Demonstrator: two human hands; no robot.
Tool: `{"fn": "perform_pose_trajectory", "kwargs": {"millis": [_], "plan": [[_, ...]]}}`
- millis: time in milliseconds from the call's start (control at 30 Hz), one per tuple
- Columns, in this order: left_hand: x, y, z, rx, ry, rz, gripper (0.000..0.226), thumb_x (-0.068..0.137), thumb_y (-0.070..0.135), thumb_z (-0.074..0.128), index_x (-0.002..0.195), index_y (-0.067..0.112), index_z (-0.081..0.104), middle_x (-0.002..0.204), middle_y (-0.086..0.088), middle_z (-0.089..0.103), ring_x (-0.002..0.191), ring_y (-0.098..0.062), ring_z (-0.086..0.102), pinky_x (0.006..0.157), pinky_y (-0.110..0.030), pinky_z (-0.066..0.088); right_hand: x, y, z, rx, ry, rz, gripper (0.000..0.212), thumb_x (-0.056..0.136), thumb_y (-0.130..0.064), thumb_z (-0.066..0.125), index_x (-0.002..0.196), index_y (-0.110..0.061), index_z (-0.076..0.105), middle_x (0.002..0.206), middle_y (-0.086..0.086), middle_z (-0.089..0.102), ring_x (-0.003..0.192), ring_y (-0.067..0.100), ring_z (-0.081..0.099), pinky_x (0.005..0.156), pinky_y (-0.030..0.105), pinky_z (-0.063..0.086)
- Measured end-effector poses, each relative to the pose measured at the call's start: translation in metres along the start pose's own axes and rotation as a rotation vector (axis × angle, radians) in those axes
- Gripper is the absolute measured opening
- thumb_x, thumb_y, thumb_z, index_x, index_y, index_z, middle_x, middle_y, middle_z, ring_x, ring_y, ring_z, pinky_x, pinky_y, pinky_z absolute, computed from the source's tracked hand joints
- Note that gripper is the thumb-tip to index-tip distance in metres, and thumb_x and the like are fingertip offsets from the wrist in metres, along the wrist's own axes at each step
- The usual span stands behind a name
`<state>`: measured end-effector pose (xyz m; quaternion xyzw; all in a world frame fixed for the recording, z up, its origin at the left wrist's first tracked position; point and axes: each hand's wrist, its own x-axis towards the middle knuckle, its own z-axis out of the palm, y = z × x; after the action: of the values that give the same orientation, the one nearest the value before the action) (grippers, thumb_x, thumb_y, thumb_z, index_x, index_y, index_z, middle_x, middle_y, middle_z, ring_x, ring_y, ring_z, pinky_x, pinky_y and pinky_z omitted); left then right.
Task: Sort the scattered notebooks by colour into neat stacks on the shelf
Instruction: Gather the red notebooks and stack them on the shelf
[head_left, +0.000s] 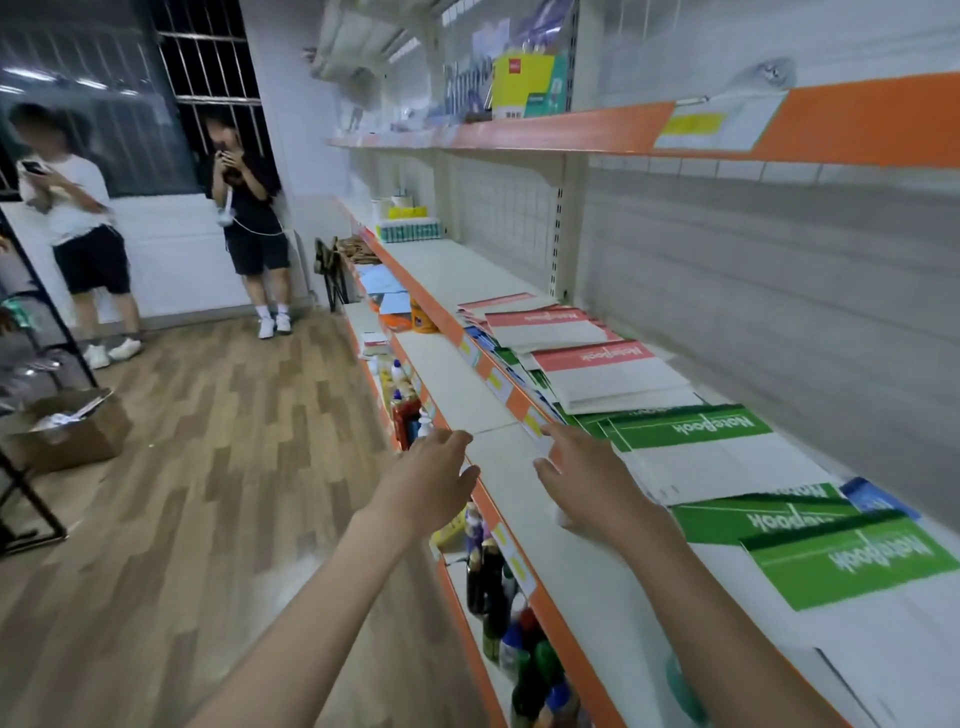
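Fingers (558, 441) of both hands are spread, nothing gripped, just before the shelf (519, 402); red notebooks (597, 358) and green notebooks (691, 426) are left overlapped, unsorted.

I see a long white shelf (457, 280) with an orange front edge. On it lie loose, overlapping notebooks: red ones (592, 358) farther along, green ones (691, 428) nearer me, and blue ones (480, 338) poking out underneath by the edge. At the shelf's far end stands a row of small bottles (410, 229).
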<state>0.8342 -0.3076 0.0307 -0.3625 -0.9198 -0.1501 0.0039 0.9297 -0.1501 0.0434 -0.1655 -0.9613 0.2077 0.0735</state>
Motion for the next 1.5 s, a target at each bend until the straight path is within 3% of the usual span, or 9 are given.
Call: {"fn": "perform_pose_trajectory", "kwargs": {"millis": [267, 500, 633, 767, 1033, 1300, 1500], "plan": [[0.071, -0.014, 0.015, 0.033, -0.030, 0.060, 0.047, 0.100, 0.037, 0.039, 0.143, 0.020, 0.033, 0.148, -0.001, 0.036, 0.127, -0.022, 0.044, 0.098, -0.041, 0.045, 0.059, 0.015, 0.000, 0.022, 0.056, 0.040, 0.031, 0.095, -0.022, 0.045, 0.125, -0.014, 0.050, 0.122, 0.003, 0.056, 0.115, 0.024, 0.050, 0.104, 0.042, 0.035], [0.163, -0.036, 0.018, 0.027, -0.064, 0.200, 0.049, 0.100, 0.036, 0.038, 0.145, 0.018, 0.030, 0.150, -0.004, 0.033, 0.131, -0.024, 0.040, 0.105, -0.042, 0.040, 0.137, 0.021, 0.007, -0.033, 0.088, 0.123, 0.048, 0.098, -0.027, 0.041, 0.143, -0.015, 0.032, 0.148, 0.003, 0.037, 0.136, 0.021, 0.034, 0.117, 0.047, 0.016], [0.225, -0.055, 0.010, 0.021, -0.088, 0.284, 0.048, 0.100, 0.034, 0.037, 0.144, 0.017, 0.031, 0.147, -0.004, 0.035, 0.131, -0.024, 0.039, 0.105, -0.042, 0.038, 0.183, 0.019, 0.007, -0.025, 0.147, 0.220, 0.049, 0.097, -0.029, 0.041, 0.144, -0.017, 0.033, 0.146, 0.004, 0.039, 0.134, 0.023, 0.036, 0.113, 0.042, 0.026], [0.281, -0.068, 0.002, -0.009, -0.071, 0.370, 0.047, 0.099, 0.032, 0.039, 0.144, 0.018, 0.032, 0.148, 0.000, 0.035, 0.132, -0.022, 0.039, 0.105, -0.037, 0.038, 0.226, 0.016, 0.002, 0.000, 0.217, 0.342, 0.045, 0.094, -0.035, 0.043, 0.134, -0.014, 0.044, 0.135, 0.006, 0.049, 0.122, 0.024, 0.047, 0.096, 0.036, 0.041], [0.370, -0.091, 0.001, 0.004, -0.055, 0.542, 0.041, 0.098, 0.031, 0.039, 0.137, 0.018, 0.039, 0.136, -0.001, 0.044, 0.122, -0.020, 0.047, 0.096, -0.035, 0.044, 0.297, 0.015, 0.009, -0.004, 0.305, 0.524, 0.048, 0.097, -0.027, 0.043, 0.143, -0.015, 0.036, 0.140, 0.006, 0.045, 0.122, 0.024, 0.050, 0.098, 0.036, 0.042], [0.431, -0.096, 0.006, 0.051, -0.055, 0.614, 0.041, 0.097, 0.035, 0.038, 0.131, 0.014, 0.045, 0.126, -0.004, 0.051, 0.112, -0.021, 0.052, 0.091, -0.036, 0.044, 0.345, 0.015, 0.024, -0.017, 0.371, 0.609, 0.040, 0.096, -0.029, 0.043, 0.134, -0.017, 0.045, 0.131, 0.004, 0.051, 0.116, 0.022, 0.051, 0.092, 0.034, 0.045], [0.465, -0.087, 0.014, 0.088, -0.078, 0.574, 0.039, 0.095, 0.040, 0.040, 0.121, 0.013, 0.049, 0.119, -0.005, 0.052, 0.110, -0.023, 0.051, 0.088, -0.037, 0.044, 0.368, 0.034, 0.020, -0.053, 0.407, 0.641, 0.037, 0.096, -0.030, 0.043, 0.132, -0.018, 0.045, 0.127, 0.002, 0.052, 0.113, 0.019, 0.051, 0.087, 0.031, 0.046]]}}
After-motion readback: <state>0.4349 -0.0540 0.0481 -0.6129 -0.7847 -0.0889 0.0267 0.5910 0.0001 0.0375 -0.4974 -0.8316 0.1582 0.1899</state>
